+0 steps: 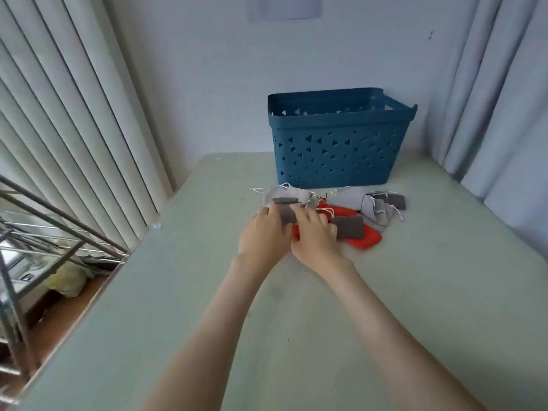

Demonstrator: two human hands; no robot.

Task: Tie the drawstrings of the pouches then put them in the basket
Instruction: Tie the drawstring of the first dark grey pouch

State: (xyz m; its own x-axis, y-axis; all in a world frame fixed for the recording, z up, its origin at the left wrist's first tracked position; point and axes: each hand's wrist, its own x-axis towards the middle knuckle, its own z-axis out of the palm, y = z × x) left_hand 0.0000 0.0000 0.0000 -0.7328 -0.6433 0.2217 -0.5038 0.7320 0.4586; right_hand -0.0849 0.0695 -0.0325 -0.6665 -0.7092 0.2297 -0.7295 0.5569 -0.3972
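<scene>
Left hand (264,232) and right hand (314,236) are pinching one pouch (286,215) between them, near the desk's (444,262) far edge.

Bare forearms (219,321), bare hands (264,235)

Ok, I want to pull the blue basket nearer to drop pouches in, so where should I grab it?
I'd take the basket by its thick top rim at the right end, where a small handle tab sticks out, coming from the right. It stands upright and open, and the pouches lie just before its front, crowding that side.
</scene>
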